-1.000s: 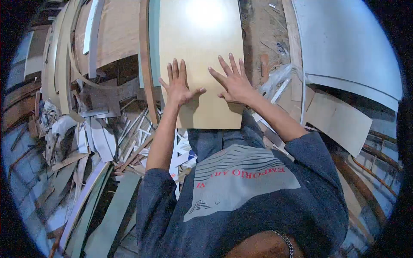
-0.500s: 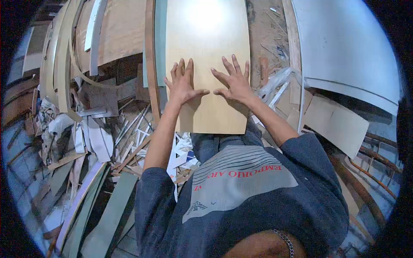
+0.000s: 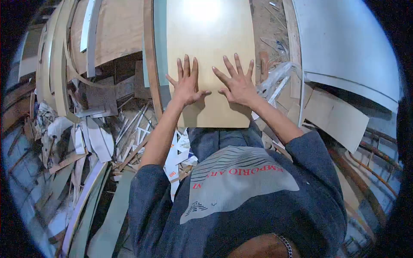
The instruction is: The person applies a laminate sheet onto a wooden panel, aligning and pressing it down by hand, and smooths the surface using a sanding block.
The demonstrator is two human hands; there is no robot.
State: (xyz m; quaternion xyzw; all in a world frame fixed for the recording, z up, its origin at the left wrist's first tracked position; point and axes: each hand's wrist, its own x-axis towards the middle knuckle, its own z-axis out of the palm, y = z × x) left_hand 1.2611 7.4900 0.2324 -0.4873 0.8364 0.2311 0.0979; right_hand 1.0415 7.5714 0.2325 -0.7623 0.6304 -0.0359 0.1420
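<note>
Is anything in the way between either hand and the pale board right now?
Nothing visible. The left hand and right hand appear to rest, fingers spread, directly on the pale board. The nearby crumpled clear plastic lies beyond the board's right edge, not under either hand.

I am working in what is looking like a woodworking workshop: a pale wood-grain panel (image 3: 209, 115) is lying before me, plywood (image 3: 120, 30) and long curved strips (image 3: 60, 77) are filling my left side, green board strips (image 3: 111, 219) and white offcuts (image 3: 102, 142) are lying jumbled nearby, and a broad white sheet (image 3: 344, 47) is lying to my right.
</note>
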